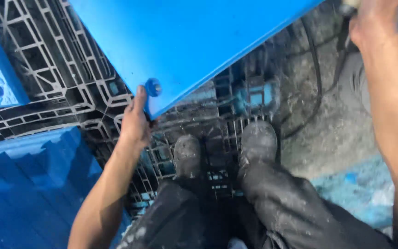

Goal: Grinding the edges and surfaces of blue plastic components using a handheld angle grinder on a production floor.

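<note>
We log a black plastic grid pallet (47, 69) from ten o'clock to centre. Rough grey concrete floor (328, 133), dusted with pale shavings, lies at three o'clock, with a black cable (317, 69) curving across at two. We note blue plastic slabs (23, 184) at eight. Daylight is even.

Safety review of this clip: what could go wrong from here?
1. The left hand grips only the lower corner of the big blue panel; it could slip or swing onto the boots.
2. The person stands on an open-grid black pallet; a boot might catch in a gap.
3. A black cable trails on the ground beside the feet, a likely trip hazard. The right hand is blurred; its grip is unclear.
</note>
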